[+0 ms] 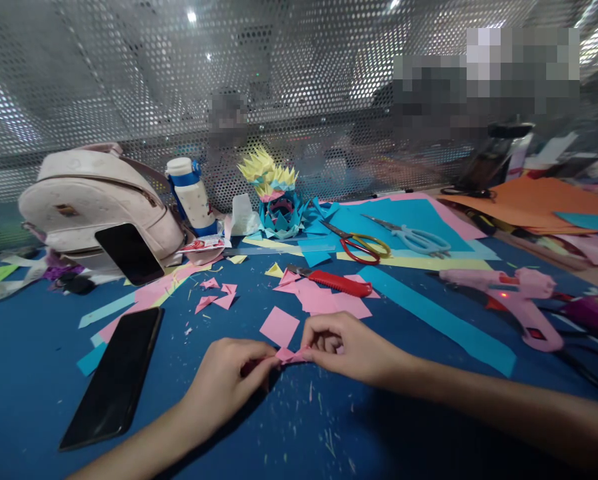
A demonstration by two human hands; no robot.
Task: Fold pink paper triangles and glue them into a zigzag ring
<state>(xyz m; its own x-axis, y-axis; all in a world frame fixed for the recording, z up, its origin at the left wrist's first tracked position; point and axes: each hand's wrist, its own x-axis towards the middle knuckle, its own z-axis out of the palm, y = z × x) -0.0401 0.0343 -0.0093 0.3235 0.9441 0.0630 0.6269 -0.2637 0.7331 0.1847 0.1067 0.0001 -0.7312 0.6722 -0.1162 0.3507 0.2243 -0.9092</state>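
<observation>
Between my two hands, low over the blue table, is a small folded piece of pink paper (289, 356). The thumb and fingers of my left hand (229, 373) pinch its left end. My right hand (346, 347) pinches the right end, its other fingers curled in. Just beyond lies a flat pink paper square (279, 325), with more pink squares (319, 299) behind it. A red utility knife (341, 283) rests across those. Several small folded pink pieces (225, 298) are scattered to the left.
A pink glue gun (519, 293) with a lit red light lies right, near a blue paper strip (443, 323). Scissors (361, 248) and blue sheets are behind. Two phones (116, 380), a backpack (93, 200) and a bottle (193, 197) stand left. A folded-paper model (279, 210) sits at the back.
</observation>
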